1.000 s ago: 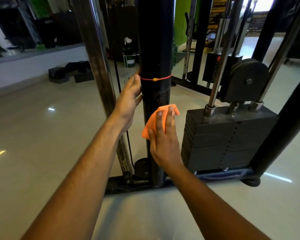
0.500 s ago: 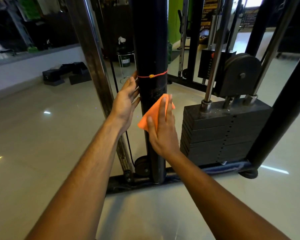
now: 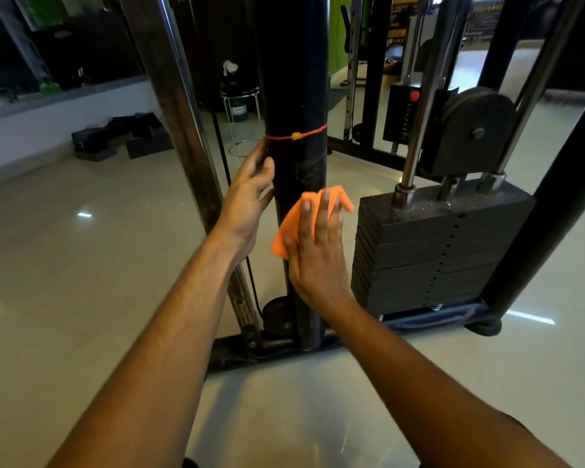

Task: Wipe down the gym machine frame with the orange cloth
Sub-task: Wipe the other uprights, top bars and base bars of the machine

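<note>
1. Orange cloth (image 3: 313, 216) pressed flat against the front of the black upright post (image 3: 294, 96) of the machine frame, well below the red string (image 3: 296, 135) tied round it and well above the base rail (image 3: 250, 349)
2. Right hand (image 3: 318, 261) spread over the cloth, fingers straight and pointing up the post, palm bearing on the fabric rather than clutching it; upper corners of the cloth poking out past the fingertips, lower left corner showing beside the thumb
3. Left hand (image 3: 247, 201) resting on the left flank of the same post, just under the string, fingers relaxed and extended, touching but not wrapped round; probably steadying only
4. Long axis of the post running vertical, from the rail at the floor up out of view; cloth lying across it, so any stroke most likely up or down along that line
5. Right hand plainly the nearer to the work, already on the cloth; left hand higher and just beside, apart from the fabric
6. Unwiped length judged to remain both ways: scuffed grey patch (image 3: 306, 172) directly above the cloth, darker stretch below down to the rail
7. Weight stack (image 3: 426, 251) close on the right, chrome guide rod (image 3: 179, 106) on the left, both clear of the cloth; string a likely snag on an upward pass
</note>
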Motion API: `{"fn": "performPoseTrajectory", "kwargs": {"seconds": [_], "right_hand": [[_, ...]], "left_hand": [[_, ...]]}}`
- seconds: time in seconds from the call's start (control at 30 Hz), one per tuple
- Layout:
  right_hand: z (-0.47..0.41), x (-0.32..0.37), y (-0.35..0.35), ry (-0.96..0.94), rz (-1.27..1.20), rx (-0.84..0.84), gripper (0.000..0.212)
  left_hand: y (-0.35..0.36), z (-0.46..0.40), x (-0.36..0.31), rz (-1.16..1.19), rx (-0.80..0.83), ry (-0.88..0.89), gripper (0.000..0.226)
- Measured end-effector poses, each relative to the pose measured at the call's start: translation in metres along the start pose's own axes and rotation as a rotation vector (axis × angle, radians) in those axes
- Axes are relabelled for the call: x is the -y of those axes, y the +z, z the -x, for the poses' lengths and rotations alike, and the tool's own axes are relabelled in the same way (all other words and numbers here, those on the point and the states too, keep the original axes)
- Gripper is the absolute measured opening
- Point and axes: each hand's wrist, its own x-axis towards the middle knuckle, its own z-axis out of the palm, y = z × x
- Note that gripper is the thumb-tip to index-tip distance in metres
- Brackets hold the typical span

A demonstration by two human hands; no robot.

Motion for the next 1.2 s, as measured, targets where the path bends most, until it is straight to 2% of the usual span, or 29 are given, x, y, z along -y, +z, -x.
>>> {"fn": "performPoseTrajectory", "kwargs": {"seconds": [0.13, 0.33, 0.6, 0.8, 0.97, 1.1, 1.2], "right_hand": [[-0.021, 0.001, 0.002, -0.053, -0.008, -0.103, 0.086], [0.060, -0.027, 0.042, 0.067, -0.017, 0.058, 0.095], [0.003, -0.010, 0.011, 0.009, -0.035, -0.076, 0.078], [0.075, -0.040, 0.043, 0.085, -0.014, 0.084, 0.090], [0.055, -0.033, 0.032, 0.032, 0.030, 0.074, 0.088], [0.015, -0.021, 0.012, 0.049, 0.063, -0.054, 0.078], [0.039, -0.027, 0.028, 0.072, 0.028, -0.007, 0.081]], "left_hand": [[-0.002, -0.003, 0.010, -0.059, 0.001, -0.007, 0.049], [0.002, 0.005, 0.032, -0.098, -0.005, -0.038, 0.047], [-0.006, 0.010, 0.068, -0.006, 0.016, -0.092, 0.044], [-0.006, 0.031, 0.095, -0.030, 0.006, -0.179, 0.045], [-0.014, 0.035, 0.099, -0.020, 0.047, -0.205, 0.048], [-0.016, 0.034, 0.100, -0.009, 0.074, -0.200, 0.046], [-0.015, 0.033, 0.103, 0.002, 0.060, -0.184, 0.050]]}}
